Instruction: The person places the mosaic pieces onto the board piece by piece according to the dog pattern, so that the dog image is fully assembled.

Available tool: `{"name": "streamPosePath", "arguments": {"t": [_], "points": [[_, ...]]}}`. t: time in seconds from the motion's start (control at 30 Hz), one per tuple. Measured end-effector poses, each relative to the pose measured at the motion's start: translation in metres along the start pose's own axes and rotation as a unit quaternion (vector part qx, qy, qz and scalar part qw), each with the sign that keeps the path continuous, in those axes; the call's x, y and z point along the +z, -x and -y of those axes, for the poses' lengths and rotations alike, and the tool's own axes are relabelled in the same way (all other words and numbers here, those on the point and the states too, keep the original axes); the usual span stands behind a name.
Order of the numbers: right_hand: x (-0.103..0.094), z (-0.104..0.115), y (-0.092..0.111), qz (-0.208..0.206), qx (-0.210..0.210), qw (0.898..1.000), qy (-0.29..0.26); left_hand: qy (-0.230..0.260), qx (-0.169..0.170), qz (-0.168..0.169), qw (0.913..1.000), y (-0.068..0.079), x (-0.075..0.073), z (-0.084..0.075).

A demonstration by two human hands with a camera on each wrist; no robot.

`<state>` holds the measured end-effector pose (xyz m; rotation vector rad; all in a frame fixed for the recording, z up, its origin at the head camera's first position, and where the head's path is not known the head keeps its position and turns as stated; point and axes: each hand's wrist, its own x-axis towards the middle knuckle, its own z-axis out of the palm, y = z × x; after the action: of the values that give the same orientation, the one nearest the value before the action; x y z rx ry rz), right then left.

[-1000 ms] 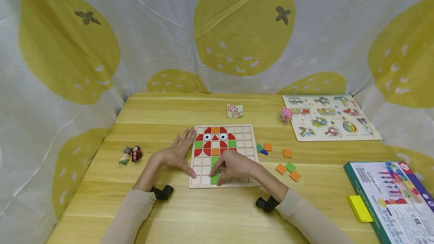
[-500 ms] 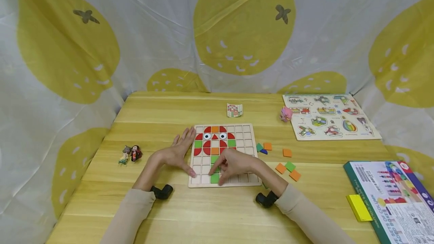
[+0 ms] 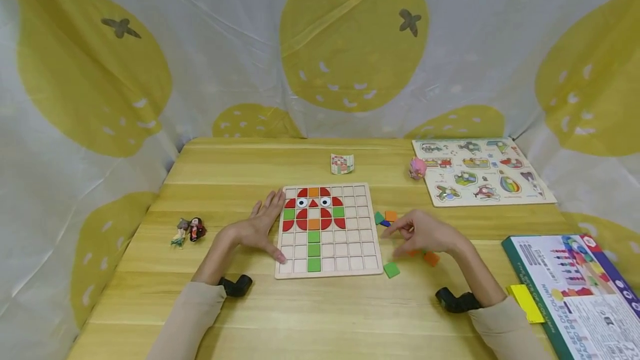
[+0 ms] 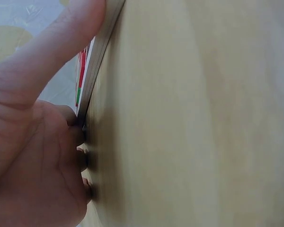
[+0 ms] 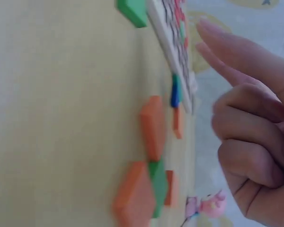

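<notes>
A wooden grid board [image 3: 355, 236] lies on the table. Red quarter-round pieces, orange and green squares and two eye pieces fill its upper left, above a column of green square tiles [image 3: 313, 250]. My left hand [image 3: 257, 232] spreads along the board's left edge, thumb on the lower left corner; the left wrist view shows the thumb against the rim. To the right of the board, my right hand [image 3: 430, 232] hovers over loose tiles with nothing in its grasp, thumb and index finger apart. A loose green tile [image 3: 391, 270] lies by the lower right corner; orange tiles [image 5: 153, 127] are partly hidden.
Behind the board lies a small pattern card [image 3: 342, 164]. A pink figurine [image 3: 417, 168] sits beside a picture puzzle board [image 3: 485, 174] at the back right. At right are a boxed toy [image 3: 575, 293] and a yellow block [image 3: 526, 303]; two small dolls [image 3: 189, 231] lie left.
My right hand has let go at the green column and moved right, off the board to the loose tiles. The green column is now in full view. My left hand stays at the board's edge.
</notes>
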<state>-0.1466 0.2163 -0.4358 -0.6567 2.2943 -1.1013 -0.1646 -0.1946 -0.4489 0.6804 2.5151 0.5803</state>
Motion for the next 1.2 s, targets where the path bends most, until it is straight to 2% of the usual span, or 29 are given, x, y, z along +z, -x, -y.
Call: {"name": "streamPosePath", "arguments": {"t": [0.13,0.33,0.43,0.53,0.7,0.8,0.87,1.0,1.2], "points": [[0.01,-0.008,0.008,0.054,0.009,0.998,-0.013,-0.003,-0.001,-0.001,1.0,0.001,0.001,0.001],[0.016,-0.014,0.011,0.051,0.017,0.998,-0.017,-0.001,0.003,0.0,1.0,-0.001,0.002,0.001],[0.012,-0.016,0.012,0.024,0.028,0.999,-0.005,-0.001,0.002,0.0,1.0,-0.002,0.002,0.002],[0.004,-0.02,0.012,-0.023,0.047,0.999,0.006,-0.001,0.001,0.0,1.0,-0.002,0.002,0.002],[-0.008,-0.022,0.004,-0.104,0.073,0.992,0.004,0.0,-0.003,0.003,1.0,-0.001,0.001,0.001],[-0.012,-0.021,-0.006,-0.138,0.085,0.987,0.009,0.0,-0.004,0.003,1.0,0.0,0.001,0.001],[-0.014,-0.021,-0.014,-0.148,0.091,0.985,0.012,-0.001,-0.003,0.002,1.0,0.0,0.002,0.001],[-0.016,-0.023,-0.023,-0.143,0.097,0.985,0.003,-0.002,0.0,0.001,1.0,0.0,0.002,0.001],[-0.017,-0.017,-0.028,-0.154,0.077,0.985,0.027,-0.002,-0.001,0.001,1.0,0.0,0.002,0.002]]}}
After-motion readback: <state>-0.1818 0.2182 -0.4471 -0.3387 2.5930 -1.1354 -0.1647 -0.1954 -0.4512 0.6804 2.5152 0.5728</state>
